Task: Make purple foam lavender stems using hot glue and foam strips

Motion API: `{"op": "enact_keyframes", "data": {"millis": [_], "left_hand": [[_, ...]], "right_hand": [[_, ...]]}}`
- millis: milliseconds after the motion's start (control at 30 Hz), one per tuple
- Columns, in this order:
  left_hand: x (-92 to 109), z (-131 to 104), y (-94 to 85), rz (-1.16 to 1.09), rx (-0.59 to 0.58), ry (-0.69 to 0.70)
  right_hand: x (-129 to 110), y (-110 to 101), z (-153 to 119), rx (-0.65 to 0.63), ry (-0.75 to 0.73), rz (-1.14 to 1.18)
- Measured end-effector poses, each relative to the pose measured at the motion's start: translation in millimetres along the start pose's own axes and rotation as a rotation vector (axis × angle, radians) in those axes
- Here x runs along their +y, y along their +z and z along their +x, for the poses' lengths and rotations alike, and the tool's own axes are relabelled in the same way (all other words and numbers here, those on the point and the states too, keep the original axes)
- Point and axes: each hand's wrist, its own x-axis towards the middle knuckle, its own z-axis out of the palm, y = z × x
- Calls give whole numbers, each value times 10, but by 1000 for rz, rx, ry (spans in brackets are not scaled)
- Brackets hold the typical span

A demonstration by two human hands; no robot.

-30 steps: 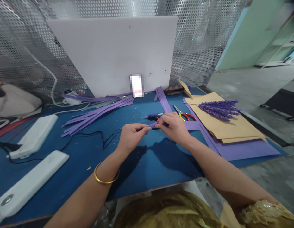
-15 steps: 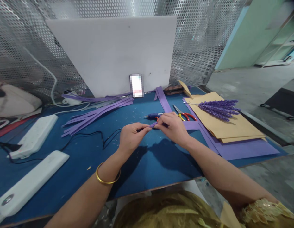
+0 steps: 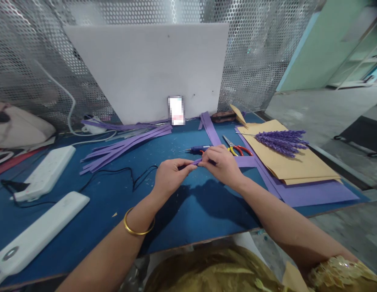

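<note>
Between my fingertips, above the middle of the blue table, is a narrow purple paper strip [image 3: 197,162]. My left hand [image 3: 173,174] pinches one end of it, thumb against forefinger. Close beside it, my right hand [image 3: 220,165] pinches the same strip, and its fingers cover much of the piece. Just behind my hands lies a blue glue gun [image 3: 200,149], partly hidden by the right one. Scissors [image 3: 228,142] and pliers with red and yellow handles [image 3: 241,150] rest near my right hand. A flat purple strip [image 3: 247,162] runs out past that hand.
Cut purple strips [image 3: 124,146] lie at the left back. Two white power strips [image 3: 46,172] and black cord [image 3: 115,170] occupy the left. At right, lavender stems [image 3: 281,142] lie on brown paper [image 3: 298,166] over purple sheets [image 3: 322,194]. A phone [image 3: 176,110] leans against a white board [image 3: 151,69].
Both hands keep pinching the strip at nearly the same place, with only slight finger movement. The whole view has shifted a little; the things on the table stay put.
</note>
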Motion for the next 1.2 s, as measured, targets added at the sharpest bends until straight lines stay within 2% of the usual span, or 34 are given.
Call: {"op": "enact_keyframes", "data": {"millis": [133,333,800,1200], "left_hand": [[-11,3,-3,5,-53,9],[-12,9,-29,57,31,21],[-9,-12,6,82,20,46],[30,-21,15,245,46,216]], "right_hand": [[-4,8,-5,-11,-22,13],[19,-3,5,-49,27,-7],[28,18,-14,-77,-20,-2],[30,18,-19,-85,-6,-17]]}}
